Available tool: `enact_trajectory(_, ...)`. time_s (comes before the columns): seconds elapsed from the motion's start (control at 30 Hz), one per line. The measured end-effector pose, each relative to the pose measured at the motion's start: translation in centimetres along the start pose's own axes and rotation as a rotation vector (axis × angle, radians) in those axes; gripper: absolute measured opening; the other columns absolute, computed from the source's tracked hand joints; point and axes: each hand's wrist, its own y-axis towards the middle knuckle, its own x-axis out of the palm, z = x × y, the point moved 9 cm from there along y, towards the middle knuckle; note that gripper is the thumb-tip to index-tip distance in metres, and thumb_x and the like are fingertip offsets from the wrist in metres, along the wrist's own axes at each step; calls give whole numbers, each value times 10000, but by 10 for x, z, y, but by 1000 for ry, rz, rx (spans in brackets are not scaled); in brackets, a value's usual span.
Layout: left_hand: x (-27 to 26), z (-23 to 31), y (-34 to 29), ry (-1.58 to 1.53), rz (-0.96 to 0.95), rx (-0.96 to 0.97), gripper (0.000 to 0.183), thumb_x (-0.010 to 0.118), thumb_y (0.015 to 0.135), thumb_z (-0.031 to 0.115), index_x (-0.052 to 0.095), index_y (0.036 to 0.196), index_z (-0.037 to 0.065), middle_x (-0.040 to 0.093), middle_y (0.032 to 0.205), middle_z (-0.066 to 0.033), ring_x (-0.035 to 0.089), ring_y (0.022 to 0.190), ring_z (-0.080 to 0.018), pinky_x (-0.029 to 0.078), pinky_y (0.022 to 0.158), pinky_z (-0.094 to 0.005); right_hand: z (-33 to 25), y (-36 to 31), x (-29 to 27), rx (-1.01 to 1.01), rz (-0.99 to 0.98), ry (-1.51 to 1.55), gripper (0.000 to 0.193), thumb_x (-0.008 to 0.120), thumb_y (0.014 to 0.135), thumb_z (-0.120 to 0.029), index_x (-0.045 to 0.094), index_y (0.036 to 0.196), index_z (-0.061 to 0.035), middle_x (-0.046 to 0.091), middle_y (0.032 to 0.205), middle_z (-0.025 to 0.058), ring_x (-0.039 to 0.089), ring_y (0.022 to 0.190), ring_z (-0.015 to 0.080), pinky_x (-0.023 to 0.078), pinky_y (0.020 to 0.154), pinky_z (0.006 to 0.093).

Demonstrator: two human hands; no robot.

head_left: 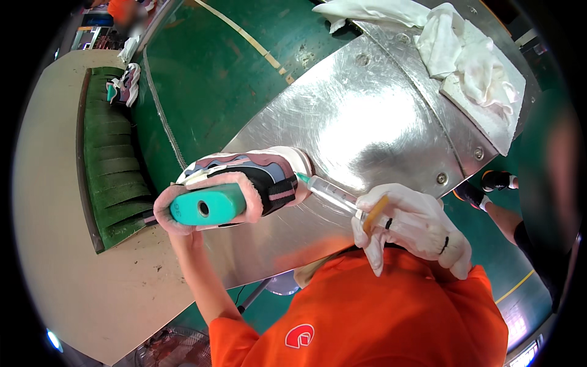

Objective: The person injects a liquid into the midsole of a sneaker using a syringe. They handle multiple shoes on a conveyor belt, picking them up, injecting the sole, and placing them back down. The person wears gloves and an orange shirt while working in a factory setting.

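Note:
A sneaker (260, 162) in mauve, white and black, with a fluffy pink collar, is held tilted above the metal table. A teal shoe last (226, 205) with a round hole fills its opening. My bare left hand (192, 239) supports the sneaker from below, its fingers mostly hidden behind the shoe. In my white-gloved right hand (419, 226) is a clear syringe (333, 193) with an amber plunger end. Its teal tip points at the sneaker's pale sole edge beside the black pull tab; whether it touches, I cannot tell.
A shiny metal table (287, 122) lies under the work. White cloths (477, 67) rest on a pale board (504, 116) at the far right. Leftward, a green slatted conveyor (113, 165) carries another shoe (129, 84). Another person's legs (504, 223) show at right.

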Motion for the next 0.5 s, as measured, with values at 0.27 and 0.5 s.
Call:
enact_trajectory(0.27, 10, 11, -81, -116, 322, -934, 448, 629, 839, 217, 524, 1241, 49, 617, 1150, -86, 635, 1009, -217, 575, 809, -401, 9, -5, -6, 130, 276, -59, 995, 802, 546, -306, 358, 1365, 45, 534, 1107, 227, 637, 796, 300, 556, 709, 357)
enact_trajectory(0.5, 27, 38, -131, -250, 214, -1077, 467, 568, 936, 305, 498, 1290, 9, 600, 1236, -128, 637, 1066, -255, 618, 779, -449, 9, -4, 0, -112, -2, -55, 1155, 866, 457, -288, 289, 1399, 47, 541, 1151, 254, 639, 840, 327, 564, 742, 393)
